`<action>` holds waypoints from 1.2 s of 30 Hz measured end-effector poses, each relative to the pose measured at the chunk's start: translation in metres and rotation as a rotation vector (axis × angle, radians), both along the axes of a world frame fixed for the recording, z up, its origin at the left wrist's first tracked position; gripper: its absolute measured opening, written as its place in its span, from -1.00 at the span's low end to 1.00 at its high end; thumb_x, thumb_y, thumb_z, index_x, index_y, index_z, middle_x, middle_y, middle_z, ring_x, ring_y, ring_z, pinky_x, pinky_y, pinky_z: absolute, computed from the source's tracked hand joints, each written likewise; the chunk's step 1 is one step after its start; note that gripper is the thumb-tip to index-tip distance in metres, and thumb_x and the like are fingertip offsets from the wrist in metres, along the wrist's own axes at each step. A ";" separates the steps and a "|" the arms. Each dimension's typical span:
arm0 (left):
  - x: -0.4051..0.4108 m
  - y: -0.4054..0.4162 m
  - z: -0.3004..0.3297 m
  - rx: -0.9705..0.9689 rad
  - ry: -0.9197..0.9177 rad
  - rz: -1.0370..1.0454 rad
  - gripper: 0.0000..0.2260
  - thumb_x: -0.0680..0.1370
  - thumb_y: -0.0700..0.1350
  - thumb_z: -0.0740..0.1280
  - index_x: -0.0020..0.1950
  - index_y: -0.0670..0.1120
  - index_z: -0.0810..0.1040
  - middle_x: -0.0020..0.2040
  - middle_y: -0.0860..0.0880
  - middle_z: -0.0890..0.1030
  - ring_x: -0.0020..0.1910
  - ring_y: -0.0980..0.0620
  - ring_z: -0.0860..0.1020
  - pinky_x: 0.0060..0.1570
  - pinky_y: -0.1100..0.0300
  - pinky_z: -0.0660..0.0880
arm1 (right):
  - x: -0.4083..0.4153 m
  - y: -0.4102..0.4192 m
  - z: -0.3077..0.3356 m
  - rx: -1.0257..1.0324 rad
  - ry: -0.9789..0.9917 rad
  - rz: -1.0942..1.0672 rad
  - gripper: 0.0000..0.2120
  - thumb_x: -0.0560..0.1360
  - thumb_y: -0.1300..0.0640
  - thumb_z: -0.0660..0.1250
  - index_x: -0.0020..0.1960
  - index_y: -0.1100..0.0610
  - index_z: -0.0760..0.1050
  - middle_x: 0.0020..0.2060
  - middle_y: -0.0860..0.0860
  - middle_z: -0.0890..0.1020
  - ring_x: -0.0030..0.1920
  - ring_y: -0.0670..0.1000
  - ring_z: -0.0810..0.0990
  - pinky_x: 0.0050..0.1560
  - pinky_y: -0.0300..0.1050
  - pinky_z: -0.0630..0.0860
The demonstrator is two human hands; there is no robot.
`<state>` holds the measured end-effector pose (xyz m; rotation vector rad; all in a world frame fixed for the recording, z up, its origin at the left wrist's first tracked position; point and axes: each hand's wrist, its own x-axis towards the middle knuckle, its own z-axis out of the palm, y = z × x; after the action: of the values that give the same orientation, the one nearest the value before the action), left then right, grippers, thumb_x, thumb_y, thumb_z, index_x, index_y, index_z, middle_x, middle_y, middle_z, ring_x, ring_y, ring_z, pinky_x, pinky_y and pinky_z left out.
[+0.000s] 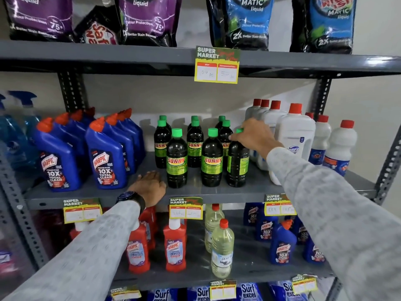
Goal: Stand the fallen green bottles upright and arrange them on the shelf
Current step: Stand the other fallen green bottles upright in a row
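Several dark green-capped "Sunny" bottles stand upright in rows on the middle grey shelf [256, 191]. The front row holds a left bottle [176, 158], a middle bottle [212, 158] and a right bottle [237, 164], whose label is turned away. My right hand [253, 135] grips the neck and cap of that right front bottle. My left hand [149, 184] rests flat, palm down, on the shelf just left of the front-left bottle, holding nothing. None of the green bottles in view lies on its side.
Blue Harpic bottles [104, 155] stand left of the green ones, white red-capped bottles [295, 135] crowd the right. Detergent pouches [240, 20] sit on the shelf above. Red Harpic bottles [174, 246] and pale liquid bottles [222, 246] fill the shelf below. Price tags [217, 65] hang from shelf edges.
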<state>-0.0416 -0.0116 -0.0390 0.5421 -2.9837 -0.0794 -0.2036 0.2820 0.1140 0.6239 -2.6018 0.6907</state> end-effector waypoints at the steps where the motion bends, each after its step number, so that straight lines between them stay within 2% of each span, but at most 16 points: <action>1: 0.001 -0.001 0.000 0.002 -0.002 0.001 -0.45 0.63 0.04 -0.07 0.56 -0.19 0.21 0.62 -0.22 0.16 0.61 -0.16 0.13 0.56 -0.18 0.05 | -0.002 -0.001 -0.001 0.009 -0.004 -0.011 -0.56 0.43 -0.24 0.49 0.00 0.13 0.57 -0.14 0.07 0.65 -0.11 0.17 0.65 -0.05 0.06 0.63; 4: 0.001 -0.001 -0.001 -0.026 -0.018 0.000 -0.45 0.64 0.04 -0.09 0.56 -0.20 0.21 0.62 -0.23 0.15 0.61 -0.17 0.12 0.56 -0.17 0.05 | -0.005 0.001 -0.005 0.025 0.016 -0.020 -0.50 0.45 -0.29 0.44 0.15 0.09 0.60 -0.07 0.06 0.67 -0.06 0.18 0.66 -0.06 0.04 0.61; 6: 0.001 0.001 0.000 -0.043 -0.020 -0.001 -0.45 0.65 0.04 -0.08 0.58 -0.20 0.16 0.63 -0.22 0.14 0.62 -0.16 0.11 0.56 -0.16 0.05 | -0.002 0.004 -0.008 0.030 0.043 -0.011 -0.43 0.46 -0.34 0.39 0.29 0.03 0.59 0.05 0.07 0.68 0.06 0.20 0.66 -0.04 0.01 0.56; 8: 0.001 0.000 0.000 -0.042 -0.016 0.010 -0.43 0.65 0.06 -0.09 0.59 -0.19 0.15 0.63 -0.21 0.14 0.62 -0.15 0.11 0.56 -0.15 0.05 | 0.002 0.009 -0.013 0.008 0.079 -0.002 -0.39 0.47 -0.41 0.33 0.34 -0.02 0.57 0.10 0.05 0.69 0.13 0.19 0.66 -0.02 0.00 0.54; 11: -0.001 0.000 0.001 -0.025 -0.040 0.026 -0.40 0.62 0.07 -0.14 0.61 -0.19 0.10 0.65 -0.20 0.08 0.63 -0.13 0.05 0.57 -0.14 0.00 | 0.009 0.017 -0.036 -0.226 0.094 0.032 -0.39 0.50 -0.41 0.28 0.37 -0.03 0.55 0.04 0.03 0.71 0.03 0.12 0.67 0.04 0.00 0.58; 14: 0.003 0.008 0.006 -0.036 -0.059 0.031 -0.48 0.66 -0.07 -0.03 0.61 -0.23 0.07 0.65 -0.22 0.03 0.64 -0.15 0.01 0.57 -0.16 -0.03 | 0.018 0.024 -0.076 -0.547 -0.006 0.115 -0.39 0.55 -0.24 0.37 0.48 0.06 0.44 0.11 0.07 0.67 0.10 0.07 0.64 0.16 0.00 0.55; 17: 0.006 0.016 0.010 -0.098 -0.070 0.015 -0.49 0.63 -0.24 0.07 0.59 -0.27 0.10 0.64 -0.26 0.01 0.64 -0.21 0.00 0.56 -0.20 -0.01 | 0.026 0.027 -0.110 -0.725 -0.298 0.268 -0.35 0.57 0.14 0.46 0.59 0.04 0.28 0.21 -0.08 0.58 0.29 -0.01 0.55 0.31 -0.10 0.41; 19: 0.006 0.016 0.012 -0.118 -0.081 0.017 -0.49 0.62 -0.25 0.08 0.59 -0.27 0.10 0.64 -0.26 0.01 0.64 -0.21 0.00 0.57 -0.21 -0.01 | 0.020 0.026 -0.128 -0.680 -0.381 0.333 -0.29 0.53 0.24 0.49 0.58 -0.01 0.28 0.23 -0.17 0.60 0.32 -0.03 0.55 0.44 -0.02 0.39; 21: 0.005 0.015 0.012 -0.132 -0.087 0.009 -0.49 0.63 -0.23 0.07 0.58 -0.27 0.10 0.64 -0.26 0.02 0.64 -0.21 0.00 0.57 -0.21 0.00 | 0.013 0.024 -0.138 -0.607 -0.368 0.352 -0.26 0.48 0.23 0.54 0.55 -0.04 0.31 0.27 -0.13 0.62 0.32 -0.04 0.57 0.46 0.08 0.41; 25: 0.005 0.013 0.010 -0.126 -0.089 0.005 -0.49 0.64 -0.19 0.05 0.60 -0.26 0.09 0.65 -0.25 0.02 0.64 -0.19 0.01 0.57 -0.19 -0.01 | 0.017 0.020 -0.143 -0.592 -0.307 0.290 -0.17 0.44 0.19 0.59 0.57 0.04 0.24 0.31 -0.03 0.59 0.29 -0.02 0.55 0.31 -0.11 0.41; 28: 0.002 0.011 0.008 -0.086 -0.078 0.016 -0.49 0.65 -0.14 0.01 0.61 -0.24 0.08 0.65 -0.23 0.03 0.64 -0.16 0.02 0.57 -0.15 -0.02 | 0.017 0.016 -0.149 -0.623 -0.213 0.215 -0.14 0.35 0.14 0.66 0.49 0.08 0.25 0.32 0.03 0.54 0.30 0.03 0.53 0.32 0.02 0.47; 31: 0.000 0.008 0.005 -0.043 -0.055 0.024 -0.47 0.66 -0.05 -0.05 0.62 -0.21 0.07 0.65 -0.20 0.05 0.64 -0.12 0.03 0.58 -0.13 -0.02 | 0.015 0.015 -0.151 -0.611 -0.191 0.160 -0.09 0.30 0.07 0.69 0.47 0.09 0.23 0.35 0.04 0.47 0.36 0.07 0.47 0.39 0.11 0.45; 34: 0.002 0.002 0.000 -0.027 -0.060 0.032 -0.46 0.65 -0.03 -0.08 0.62 -0.20 0.07 0.65 -0.19 0.05 0.64 -0.11 0.03 0.58 -0.13 -0.01 | 0.016 0.016 -0.153 -0.625 -0.192 0.201 -0.11 0.33 0.03 0.67 0.49 0.08 0.25 0.35 0.02 0.49 0.35 0.05 0.50 0.36 0.06 0.47; 36: 0.002 0.000 -0.002 -0.029 -0.068 0.032 -0.45 0.65 -0.03 -0.09 0.62 -0.19 0.06 0.66 -0.18 0.05 0.64 -0.12 0.02 0.58 -0.14 -0.01 | 0.016 0.019 -0.153 -0.670 -0.246 0.274 -0.21 0.43 0.10 0.61 0.53 0.05 0.27 0.33 -0.01 0.55 0.31 0.01 0.54 0.34 -0.03 0.47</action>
<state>-0.0394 -0.0114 -0.0413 0.6014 -3.0351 -0.0158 -0.1872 0.3012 -0.0390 0.7042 -2.2739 1.7163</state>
